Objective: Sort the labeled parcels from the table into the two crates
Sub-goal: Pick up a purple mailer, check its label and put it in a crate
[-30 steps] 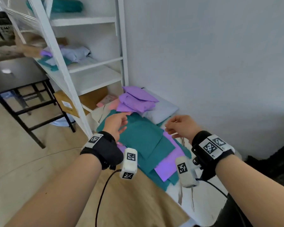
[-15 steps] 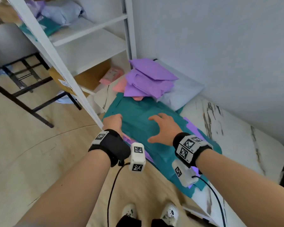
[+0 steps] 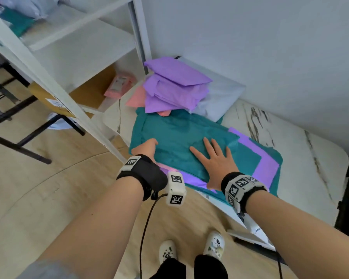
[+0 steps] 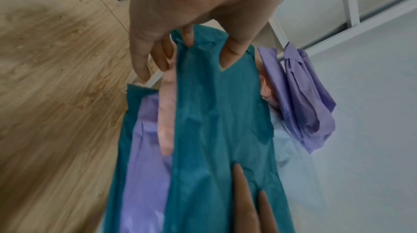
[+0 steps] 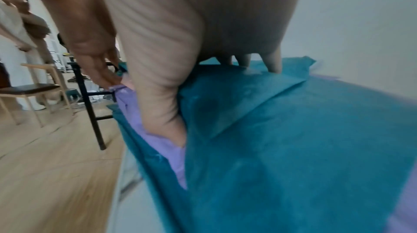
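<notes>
Head: teal parcel point(image 3: 181, 143) tops the bench point(image 3: 302, 158) pile at 12 o'clock; right hand point(image 3: 216, 162) flat, fingers spread. Crates and labels unseen.
Left wrist: left hand point(image 4: 192, 22) fingers pinch its limp, light edge; grab edges.
Right wrist: blurred, spread fingers point(image 5: 274, 62) pressing.

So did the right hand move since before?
Yes. The right hand came down from above the pile and now lies flat on the top teal parcel, left of the purple parcel.
</notes>
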Tool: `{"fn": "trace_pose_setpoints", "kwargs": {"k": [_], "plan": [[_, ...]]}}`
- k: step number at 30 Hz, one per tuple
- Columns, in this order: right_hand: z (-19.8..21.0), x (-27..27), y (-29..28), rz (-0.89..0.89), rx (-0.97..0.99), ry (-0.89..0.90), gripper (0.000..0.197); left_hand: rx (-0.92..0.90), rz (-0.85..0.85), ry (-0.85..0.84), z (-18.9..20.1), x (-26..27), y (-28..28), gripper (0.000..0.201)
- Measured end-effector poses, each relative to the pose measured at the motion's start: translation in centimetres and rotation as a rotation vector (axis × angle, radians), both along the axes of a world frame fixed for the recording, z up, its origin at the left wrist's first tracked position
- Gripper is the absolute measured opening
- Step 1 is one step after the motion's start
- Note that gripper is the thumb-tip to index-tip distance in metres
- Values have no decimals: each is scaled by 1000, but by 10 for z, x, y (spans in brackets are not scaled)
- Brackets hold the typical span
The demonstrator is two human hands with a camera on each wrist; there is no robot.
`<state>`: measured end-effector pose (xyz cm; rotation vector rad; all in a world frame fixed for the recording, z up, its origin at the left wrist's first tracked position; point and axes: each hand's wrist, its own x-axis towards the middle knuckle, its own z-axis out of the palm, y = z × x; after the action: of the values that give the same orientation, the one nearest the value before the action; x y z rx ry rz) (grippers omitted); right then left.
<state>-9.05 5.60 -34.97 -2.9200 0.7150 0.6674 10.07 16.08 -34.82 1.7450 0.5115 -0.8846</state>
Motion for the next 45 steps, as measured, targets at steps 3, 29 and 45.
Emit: {"fn": "trace_pose_setpoints", "kwargs": {"k": [3,29,45], "plan": [[0,-22,-15,-46,-26,-19,115,19,-259,22,23,-20,4,29],[37,-111,-93,-433,92,-141,99,238,-1078,-197,39,-94,-91,33],[91,22,-88,-249,201,-326,85,277,-591,-901,74,12,-79,47]]}}
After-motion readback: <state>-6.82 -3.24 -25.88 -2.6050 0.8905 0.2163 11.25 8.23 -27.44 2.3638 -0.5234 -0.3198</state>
